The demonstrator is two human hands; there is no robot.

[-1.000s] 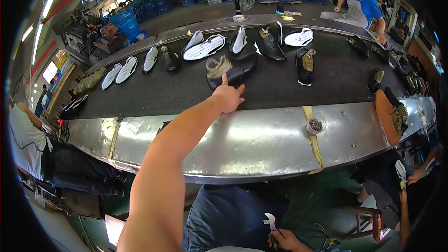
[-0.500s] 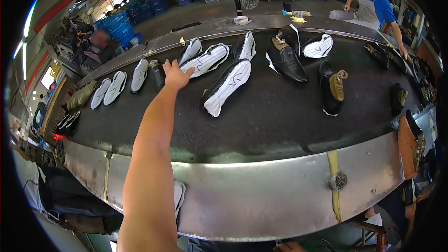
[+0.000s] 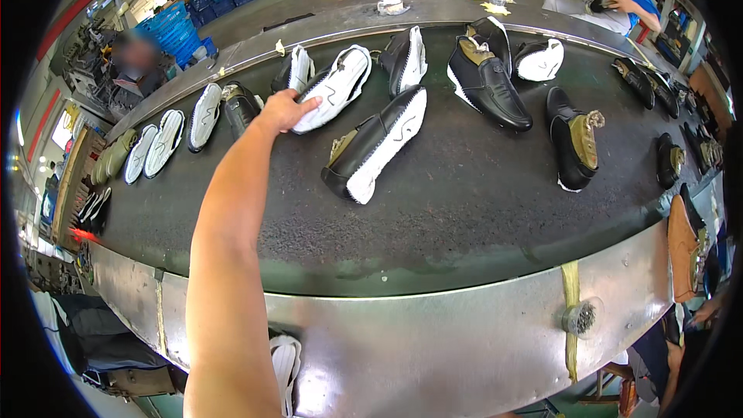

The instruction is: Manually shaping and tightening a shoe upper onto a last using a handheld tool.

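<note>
My left hand [image 3: 288,111] reaches far over the dark work surface and is closed on the heel end of a shoe [image 3: 337,87]. That shoe lies tipped over, its white sole with a wavy line turned up. My thumb lies over the sole's near end; the other fingers are partly hidden. Just beyond it stands another white-soled shoe [image 3: 296,70]. Left of my wrist sits a dark shoe [image 3: 241,111]. To the right, a black shoe [image 3: 379,147] rests on its side. My right hand is not in view.
A dark belt-like surface [image 3: 464,201] carries several more shoes, including an upright black one [image 3: 491,81]. Along its near side runs a metal ledge [image 3: 433,340] with a small container [image 3: 582,317] of metal bits. A co-worker [image 3: 615,0] sits at the far right, holding a dark item.
My left hand has closed on the white-soled shoe and shifted it slightly. My right hand has left the lower edge. The co-worker's arm has drawn back from the shoes.
</note>
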